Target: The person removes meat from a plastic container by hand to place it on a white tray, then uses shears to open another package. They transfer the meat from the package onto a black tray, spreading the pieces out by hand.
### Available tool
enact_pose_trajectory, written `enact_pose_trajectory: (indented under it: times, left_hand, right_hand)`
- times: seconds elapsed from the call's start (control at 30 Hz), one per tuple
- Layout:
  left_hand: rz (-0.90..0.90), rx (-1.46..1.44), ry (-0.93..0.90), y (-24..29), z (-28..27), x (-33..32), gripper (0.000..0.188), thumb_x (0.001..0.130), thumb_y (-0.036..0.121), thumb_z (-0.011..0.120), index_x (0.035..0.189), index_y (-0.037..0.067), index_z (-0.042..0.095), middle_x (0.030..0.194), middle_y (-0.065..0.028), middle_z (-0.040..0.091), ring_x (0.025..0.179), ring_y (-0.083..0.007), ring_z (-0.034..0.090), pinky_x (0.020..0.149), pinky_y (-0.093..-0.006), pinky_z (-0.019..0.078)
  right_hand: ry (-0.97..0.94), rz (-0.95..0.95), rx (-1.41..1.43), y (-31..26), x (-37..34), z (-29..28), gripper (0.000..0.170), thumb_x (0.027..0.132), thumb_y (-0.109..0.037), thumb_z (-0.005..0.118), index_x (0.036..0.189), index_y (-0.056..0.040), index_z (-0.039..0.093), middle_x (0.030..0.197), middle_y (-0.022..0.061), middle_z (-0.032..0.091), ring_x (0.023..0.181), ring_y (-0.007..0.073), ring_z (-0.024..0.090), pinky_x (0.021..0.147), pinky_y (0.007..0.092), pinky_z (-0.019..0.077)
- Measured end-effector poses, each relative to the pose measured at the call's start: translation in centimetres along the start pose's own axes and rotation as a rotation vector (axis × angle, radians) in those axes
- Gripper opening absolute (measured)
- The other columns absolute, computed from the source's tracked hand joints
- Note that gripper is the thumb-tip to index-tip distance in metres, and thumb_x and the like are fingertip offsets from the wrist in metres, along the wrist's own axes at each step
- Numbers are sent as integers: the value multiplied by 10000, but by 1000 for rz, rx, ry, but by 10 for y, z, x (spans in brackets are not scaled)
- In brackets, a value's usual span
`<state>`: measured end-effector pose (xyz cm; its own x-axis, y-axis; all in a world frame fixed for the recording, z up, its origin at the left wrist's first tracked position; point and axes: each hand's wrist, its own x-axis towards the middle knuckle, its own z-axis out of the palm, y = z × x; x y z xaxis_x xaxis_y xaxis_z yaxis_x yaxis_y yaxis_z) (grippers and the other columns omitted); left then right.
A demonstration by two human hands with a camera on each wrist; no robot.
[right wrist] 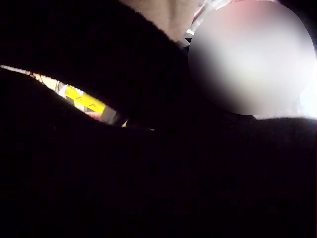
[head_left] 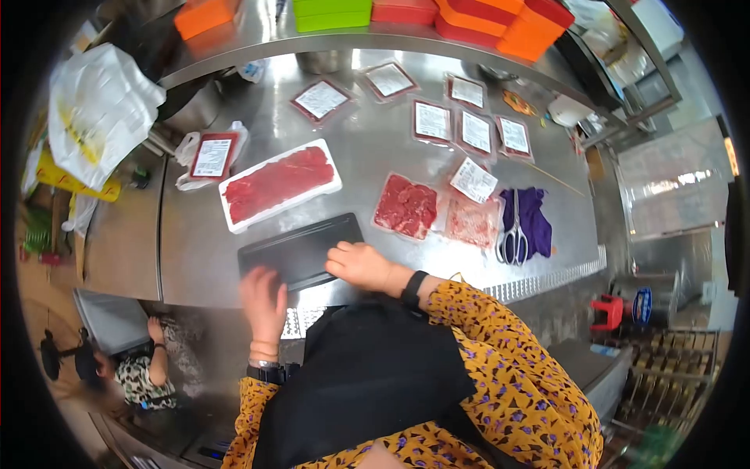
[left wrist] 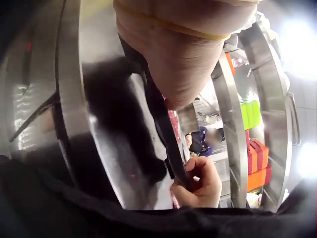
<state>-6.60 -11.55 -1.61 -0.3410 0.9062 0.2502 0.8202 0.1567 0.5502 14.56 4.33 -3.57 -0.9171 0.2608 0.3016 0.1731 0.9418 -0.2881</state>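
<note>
A black rectangular tray lies at the near edge of the steel table. My right hand pinches its right end, thumb and curled fingers on the rim; the left wrist view also shows this right hand at the tray's edge. My left hand, blurred, is at the tray's near left corner with the thumb apart from the fingers. Just beyond the tray, a white foam tray bears sliced red meat. The right wrist view is mostly dark cloth.
Packs of red meat and pale meat lie to the right, beside scissors on a purple cloth. Several labelled packs lie farther back. A shelf with coloured boxes crosses behind. Another person is at lower left.
</note>
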Motion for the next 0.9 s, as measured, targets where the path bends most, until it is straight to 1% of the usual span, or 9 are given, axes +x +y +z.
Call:
enact_pose_trajectory:
  times: [0.13, 0.17, 0.23, 0.3, 0.37, 0.47, 0.57, 0.67, 0.9]
  left_hand:
    - [16, -16, -126, -30, 11, -4, 295, 800, 123, 684, 1082, 59, 627, 1208, -161, 568, 1161, -368, 507, 1001, -467, 394]
    - [19, -28, -146, -35, 12, -3, 294, 800, 119, 682, 1083, 60, 626, 1209, -160, 568, 1161, -366, 508, 1001, -464, 396]
    - [27, -42, -187, -38, 7, 1, 289, 800, 92, 665, 1085, 63, 626, 1212, -156, 568, 1165, -362, 509, 1005, -456, 401]
    - [36, -83, -219, -42, 3, 4, 288, 797, 80, 661, 1083, 61, 628, 1212, -155, 568, 1167, -362, 508, 1008, -454, 403]
    - [45, -110, -261, -47, -1, 8, 278, 787, 64, 660, 1063, 55, 631, 1205, -150, 569, 1168, -360, 509, 1014, -445, 405]
    - [49, -141, -302, -53, -3, 14, 256, 780, 61, 662, 1035, 54, 637, 1193, -146, 573, 1166, -356, 512, 1011, -440, 408]
    - [57, -149, -307, -49, -7, 18, 229, 775, 51, 657, 1003, 52, 637, 1164, -141, 579, 1137, -349, 524, 993, -438, 416]
    - [64, -139, -306, -49, -5, 21, 215, 775, 47, 654, 989, 49, 636, 1143, -140, 583, 1118, -348, 530, 981, -434, 421]
    - [4, -109, -291, -39, -3, 19, 162, 785, 42, 639, 946, 39, 635, 1054, -144, 603, 1053, -349, 559, 949, -420, 438]
  right_hand:
    - [-63, 67, 184, -1, -3, -1, 241, 727, -243, 702, 836, -90, 551, 862, 39, 544, 840, 265, 576, 665, 381, 520]
    - [-35, 172, 191, 0, -7, -7, 286, 735, -288, 744, 841, -74, 587, 866, 54, 583, 837, 299, 595, 688, 413, 513]
    - [190, 455, 173, 13, -21, -19, 212, 765, -255, 729, 817, -78, 626, 833, 80, 612, 800, 303, 619, 684, 410, 513]
    - [386, 779, 119, 41, -45, -28, 124, 784, -153, 699, 862, -62, 668, 847, 122, 655, 774, 315, 646, 664, 409, 522]
    - [419, 1016, 91, 63, -67, -42, 233, 768, -157, 721, 964, -40, 674, 883, 155, 656, 809, 328, 650, 709, 416, 525]
    - [245, 1100, -166, 89, -88, -48, 330, 751, -176, 745, 1043, -51, 658, 962, 160, 647, 888, 338, 639, 765, 426, 523]
    - [200, 1027, -178, 89, -76, -54, 404, 736, -190, 758, 1097, -53, 639, 1030, 155, 630, 961, 349, 620, 804, 435, 517]
    - [241, 912, -232, 91, -61, -56, 402, 746, -185, 736, 1113, -52, 641, 1042, 146, 626, 989, 353, 609, 814, 435, 515]
    - [-60, 871, -171, 131, -58, -53, 243, 759, -163, 682, 978, -65, 642, 975, 148, 624, 869, 364, 629, 775, 447, 518]
